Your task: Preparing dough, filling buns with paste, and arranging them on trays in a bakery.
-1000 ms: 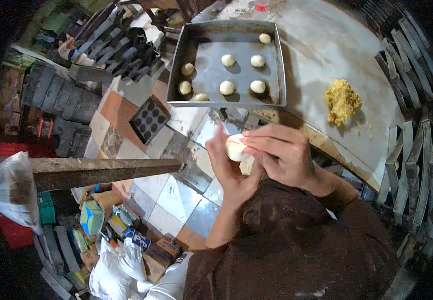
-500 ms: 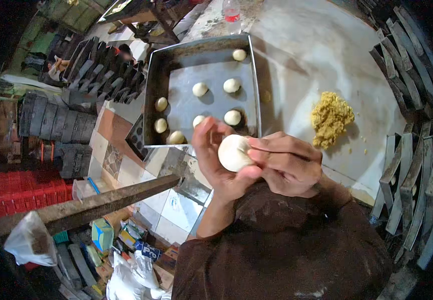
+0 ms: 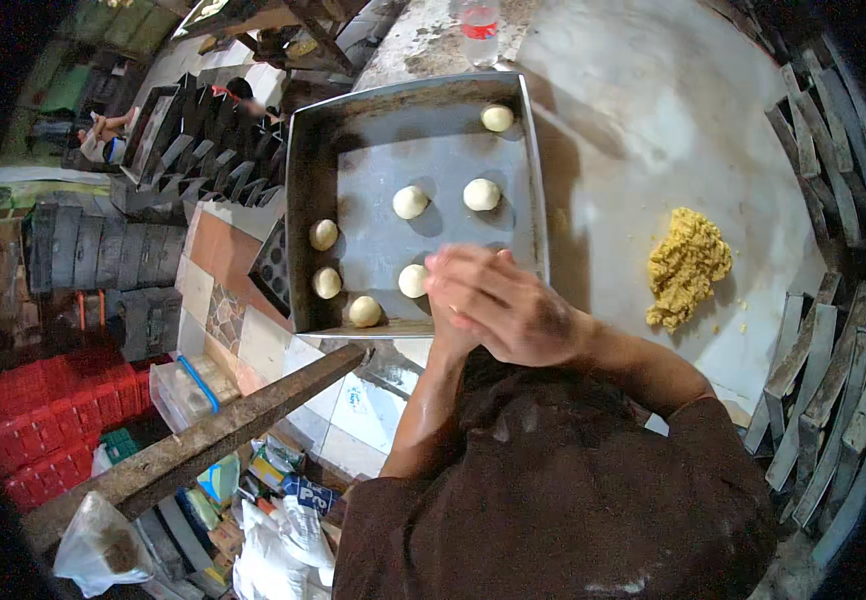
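Observation:
My right hand [image 3: 515,306] lies over my left hand [image 3: 449,328], palms pressed together just above the tray's near right corner. The dough ball between them is hidden by the fingers. Under and beyond them is a deep square metal baking tray [image 3: 378,172]. Several smooth pale dough balls [image 3: 411,202] sit spaced out in it, one of them close beside my left fingers. To the right of my right forearm, a crumbly yellow heap [image 3: 688,268] rests on the pale tabletop [image 3: 603,200].
A plastic bottle [image 3: 480,35] stands beyond the tray. Stacked metal pans [image 3: 828,370] line the right side. At the left are a wooden beam [image 3: 253,400], red crates [image 3: 63,400], a plastic bag [image 3: 103,545] and more pans. Another person [image 3: 238,92] is far off at upper left.
My right hand has turned over and come down onto my left palm, covering the dough ball that showed between my fingers. The view has shifted slightly.

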Demonstrator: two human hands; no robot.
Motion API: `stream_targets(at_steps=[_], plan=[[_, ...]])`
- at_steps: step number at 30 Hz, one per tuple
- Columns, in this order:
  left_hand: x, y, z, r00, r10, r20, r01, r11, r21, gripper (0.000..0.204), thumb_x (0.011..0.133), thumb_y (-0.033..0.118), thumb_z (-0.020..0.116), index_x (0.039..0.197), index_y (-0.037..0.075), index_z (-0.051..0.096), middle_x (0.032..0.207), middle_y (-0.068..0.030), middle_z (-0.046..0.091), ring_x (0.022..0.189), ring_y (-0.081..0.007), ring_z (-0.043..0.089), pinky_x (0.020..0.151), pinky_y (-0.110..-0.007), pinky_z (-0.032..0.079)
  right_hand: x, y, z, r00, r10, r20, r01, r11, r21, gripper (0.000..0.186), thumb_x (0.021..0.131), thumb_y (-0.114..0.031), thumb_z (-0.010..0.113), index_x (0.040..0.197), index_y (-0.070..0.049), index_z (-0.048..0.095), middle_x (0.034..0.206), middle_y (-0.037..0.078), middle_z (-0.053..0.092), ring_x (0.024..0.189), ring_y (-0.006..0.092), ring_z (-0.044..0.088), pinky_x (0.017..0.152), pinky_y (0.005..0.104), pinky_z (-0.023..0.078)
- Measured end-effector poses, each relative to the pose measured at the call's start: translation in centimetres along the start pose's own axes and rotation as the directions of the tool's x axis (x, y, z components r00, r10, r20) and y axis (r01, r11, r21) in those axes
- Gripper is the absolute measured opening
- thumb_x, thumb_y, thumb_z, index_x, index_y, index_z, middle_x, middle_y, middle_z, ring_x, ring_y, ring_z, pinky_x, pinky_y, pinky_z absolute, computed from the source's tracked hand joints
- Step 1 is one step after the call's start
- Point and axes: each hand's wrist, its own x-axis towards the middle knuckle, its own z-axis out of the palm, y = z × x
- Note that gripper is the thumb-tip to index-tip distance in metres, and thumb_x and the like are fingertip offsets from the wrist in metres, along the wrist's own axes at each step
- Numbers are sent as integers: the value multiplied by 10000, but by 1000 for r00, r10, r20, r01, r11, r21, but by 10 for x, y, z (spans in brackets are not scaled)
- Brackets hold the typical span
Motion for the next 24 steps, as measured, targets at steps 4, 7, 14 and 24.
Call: stream_targets(at_steps=[4,7,14,24], plan=[[5,-20,-62,986,-105,133,132,966,-220,408,792,76,743,1158,18,573,892,-16,542,797,-116,527,670,-249,446,22,33,65,991,134,30,-137,971,196,150,867,-67,591,1004,-13,621,1001,148,620,862,318,624,786,421,494],[-2,-5,-126,944,-294,152,322,922,-216,564,752,89,789,1259,6,555,783,58,470,675,-42,446,601,-186,408,60,84,95,965,251,77,-262,946,191,159,896,-121,579,989,-2,626,959,150,630,818,327,627,766,411,500],[-10,14,-235,936,-186,-300,71,932,-356,405,812,6,718,1180,55,557,846,52,415,727,-29,415,623,-169,355,85,233,141,954,249,166,-124,834,-538,465,901,-235,587,1289,-19,451,1273,214,482,1152,375,488,966,482,406],[28,-6,-178,984,-124,-128,85,958,-274,209,864,22,665,1050,48,571,798,49,409,709,-39,424,629,-172,365,48,269,69,799,601,-17,-189,225,-956,586,724,-87,640,1255,43,426,944,202,642,896,354,624,831,489,490]])
